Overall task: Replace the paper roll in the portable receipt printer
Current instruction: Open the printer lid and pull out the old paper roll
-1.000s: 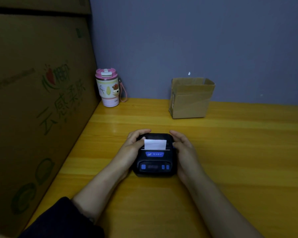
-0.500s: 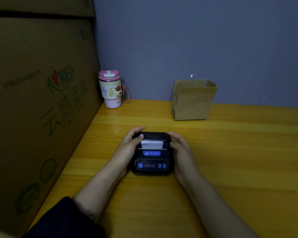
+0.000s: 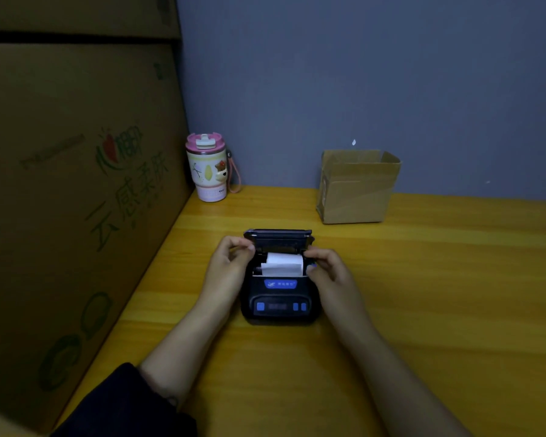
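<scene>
A small black receipt printer [image 3: 279,302] with blue buttons lies on the yellow wooden table [image 3: 438,294]. Its lid [image 3: 278,238] stands tilted up and back, and a white paper roll [image 3: 282,264] shows in the open bay. My left hand [image 3: 230,268] is at the printer's left side, fingertips pinched at the lid's left corner. My right hand [image 3: 327,272] is at the right side, fingers touching the lid's right edge and the bay rim.
A pink-lidded tumbler [image 3: 207,168] stands in the back left corner. A small open cardboard box [image 3: 356,187] sits against the grey wall. A large printed carton [image 3: 70,200] walls off the left side of the table.
The printer lid has swung up from shut to open, exposing the paper roll. Both hands moved up from the printer's sides to the lid corners.
</scene>
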